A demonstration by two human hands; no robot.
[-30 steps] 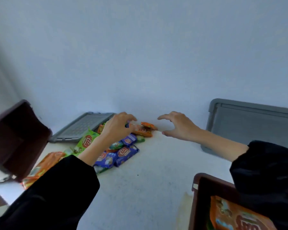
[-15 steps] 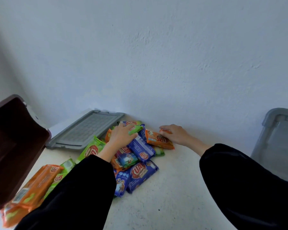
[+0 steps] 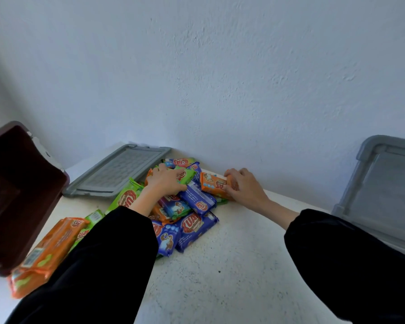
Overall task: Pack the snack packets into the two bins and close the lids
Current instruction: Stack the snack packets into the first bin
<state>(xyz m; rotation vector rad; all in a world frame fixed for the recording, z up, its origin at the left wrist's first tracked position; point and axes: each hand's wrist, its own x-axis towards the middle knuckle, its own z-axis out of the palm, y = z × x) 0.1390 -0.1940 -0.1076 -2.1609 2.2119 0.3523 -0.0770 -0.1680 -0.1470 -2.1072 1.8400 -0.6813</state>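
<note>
A heap of snack packets (image 3: 192, 228), blue, green and orange, lies on the white table against the wall. My left hand (image 3: 165, 181) rests on top of the heap with its fingers curled round a green packet (image 3: 185, 175). My right hand (image 3: 242, 187) grips the right end of an orange packet (image 3: 212, 184) at the heap's right edge. A dark brown bin (image 3: 14, 195) stands open and tipped at the left. Beside it lies a large orange packet (image 3: 49, 249).
One grey lid (image 3: 117, 174) lies flat on the table behind the heap, at its left. A second grey lid (image 3: 384, 185) leans at the right edge. The wall stands right behind the packets. The white table (image 3: 227, 281) reaches toward me.
Both hands have come down from above the table onto the heap and closed on packets. The view has swung left and nearer; the brown bin at lower right has left the view.
</note>
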